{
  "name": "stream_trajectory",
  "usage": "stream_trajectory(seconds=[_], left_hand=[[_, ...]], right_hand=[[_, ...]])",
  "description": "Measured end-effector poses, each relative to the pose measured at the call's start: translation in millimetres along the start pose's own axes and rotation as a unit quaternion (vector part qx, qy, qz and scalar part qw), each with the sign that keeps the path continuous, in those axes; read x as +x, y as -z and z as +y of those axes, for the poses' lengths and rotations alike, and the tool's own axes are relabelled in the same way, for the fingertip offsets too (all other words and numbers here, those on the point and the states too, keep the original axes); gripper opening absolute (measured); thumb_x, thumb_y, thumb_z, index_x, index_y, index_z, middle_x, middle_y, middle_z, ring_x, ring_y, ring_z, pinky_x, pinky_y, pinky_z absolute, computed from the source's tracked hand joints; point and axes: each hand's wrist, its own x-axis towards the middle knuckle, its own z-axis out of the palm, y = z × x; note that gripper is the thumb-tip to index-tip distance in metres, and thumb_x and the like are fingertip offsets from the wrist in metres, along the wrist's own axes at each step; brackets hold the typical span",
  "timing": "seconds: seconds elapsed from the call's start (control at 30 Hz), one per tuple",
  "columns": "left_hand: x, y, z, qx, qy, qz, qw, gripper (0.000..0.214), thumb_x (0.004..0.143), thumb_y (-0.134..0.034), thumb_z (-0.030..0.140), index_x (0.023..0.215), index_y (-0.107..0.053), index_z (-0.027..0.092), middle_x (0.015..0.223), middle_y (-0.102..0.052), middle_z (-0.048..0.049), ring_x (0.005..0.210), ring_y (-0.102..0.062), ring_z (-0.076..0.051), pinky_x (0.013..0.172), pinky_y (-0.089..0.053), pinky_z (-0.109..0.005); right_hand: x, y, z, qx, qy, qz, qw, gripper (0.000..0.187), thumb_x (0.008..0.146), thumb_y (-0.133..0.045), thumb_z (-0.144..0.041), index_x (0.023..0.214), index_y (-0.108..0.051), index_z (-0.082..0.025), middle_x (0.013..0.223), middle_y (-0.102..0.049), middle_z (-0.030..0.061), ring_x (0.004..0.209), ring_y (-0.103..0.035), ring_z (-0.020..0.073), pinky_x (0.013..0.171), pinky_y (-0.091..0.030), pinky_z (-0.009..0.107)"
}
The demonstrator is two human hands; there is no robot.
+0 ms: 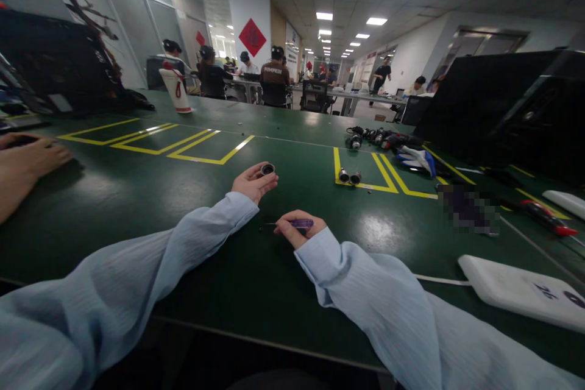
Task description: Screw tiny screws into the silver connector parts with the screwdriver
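Note:
My left hand [252, 183] rests on the green table [137, 195], fingers curled round a small dark metal ring part [267, 169] held at the fingertips. My right hand [297, 228] lies just right of it, closed on a thin screwdriver with a purple handle [299, 223]; its shaft points left along the table. Both arms wear pale blue sleeves. Two small silver cylindrical parts [349, 177] sit inside a yellow-taped square ahead of my right hand.
Another person's hand [27, 158] rests at the far left. A white device with a cable [521, 289] lies at right, a red-handled tool [546, 219] behind it. Dark parts and gloves [393, 143] sit by black cases [503, 109]. People work at far tables.

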Motion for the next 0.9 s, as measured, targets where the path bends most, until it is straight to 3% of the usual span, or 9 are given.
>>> stream_trajectory(seconds=[0.37, 0.63, 0.77, 0.9], left_hand=[[-1.6, -2.8, 2.9, 0.005, 0.031, -0.009, 0.999, 0.035, 0.052, -0.067, -0.003, 0.083, -0.059, 0.012, 0.068, -0.062, -0.0008, 0.059, -0.064, -0.014, 0.053, -0.054, -0.022], [-8.8, -3.2, -3.7, 0.025, 0.052, -0.039, 0.998, 0.039, 0.046, -0.065, -0.008, 0.08, -0.062, 0.011, 0.071, -0.063, -0.0009, 0.064, -0.064, -0.014, 0.061, -0.054, -0.023], [-16.8, -13.7, -4.9, 0.01, 0.098, -0.029, 0.995, 0.026, 0.054, -0.057, -0.008, 0.074, -0.063, 0.008, 0.068, -0.064, -0.004, 0.064, -0.064, -0.015, 0.061, -0.054, -0.026], [-21.5, -22.3, -7.6, 0.011, 0.1, -0.011, 0.995, 0.023, 0.058, -0.053, -0.008, 0.072, -0.063, 0.007, 0.068, -0.064, -0.0055, 0.064, -0.063, -0.015, 0.06, -0.054, -0.025]], right_hand=[[0.4, -0.6, -0.6, -0.045, -0.045, -0.03, 0.998, 0.021, 0.075, -0.051, -0.035, 0.073, -0.061, -0.017, 0.065, -0.067, 0.0044, 0.062, -0.061, 0.0151, 0.059, -0.047, 0.026], [-1.6, 29.7, -18.8, -0.143, -0.047, -0.037, 0.988, 0.027, 0.074, -0.049, -0.035, 0.053, -0.055, -0.018, 0.039, -0.052, -0.0012, 0.039, -0.05, 0.0111, 0.043, -0.037, 0.022], [-4.5, 27.2, -12.1, -0.011, -0.09, 0.029, 0.995, 0.028, 0.072, -0.052, -0.039, 0.055, -0.056, -0.017, 0.042, -0.055, -0.0004, 0.04, -0.052, 0.011, 0.046, -0.04, 0.023], [-0.5, 21.7, -7.4, 0.156, -0.13, 0.068, 0.977, 0.026, 0.068, -0.057, -0.04, 0.057, -0.056, -0.016, 0.042, -0.057, -0.0007, 0.039, -0.052, 0.0101, 0.045, -0.043, 0.023]])
